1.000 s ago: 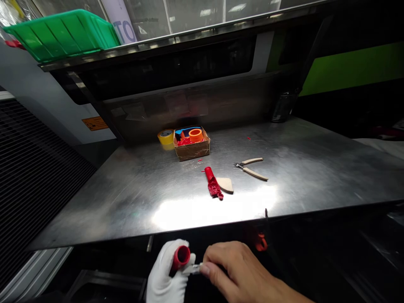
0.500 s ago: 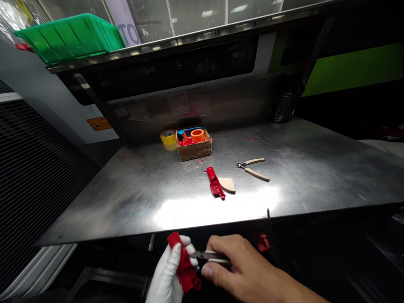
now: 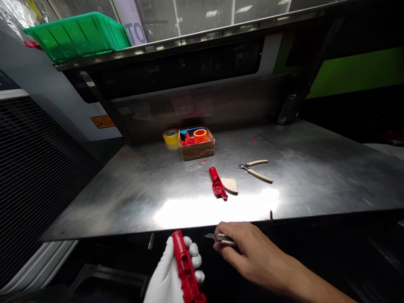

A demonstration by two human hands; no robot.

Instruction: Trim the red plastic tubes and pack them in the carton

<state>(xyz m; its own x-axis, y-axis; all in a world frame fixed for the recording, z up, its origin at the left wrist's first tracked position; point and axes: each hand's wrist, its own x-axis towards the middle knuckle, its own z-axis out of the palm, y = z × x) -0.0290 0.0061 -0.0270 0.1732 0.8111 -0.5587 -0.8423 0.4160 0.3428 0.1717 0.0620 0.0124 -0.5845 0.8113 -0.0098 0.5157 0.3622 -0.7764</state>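
Note:
My left hand, in a white glove, is closed round a long red plastic part held upright below the table's front edge. Just to its right, my bare right hand pinches a small metal blade tool whose tip points left, a short gap from the red part. A second red plastic part lies on the steel table beside a tan wedge-shaped piece. Cutting pliers with tan handles lie further right.
A small cardboard box with red, orange and blue pieces stands at the back of the table, a yellow tape roll beside it. A green bin sits on the shelf above left. Dark space lies below the table's edge.
The red part turned from end-on to upright in my left hand. My right hand drew the blade away from it, up and to the right.

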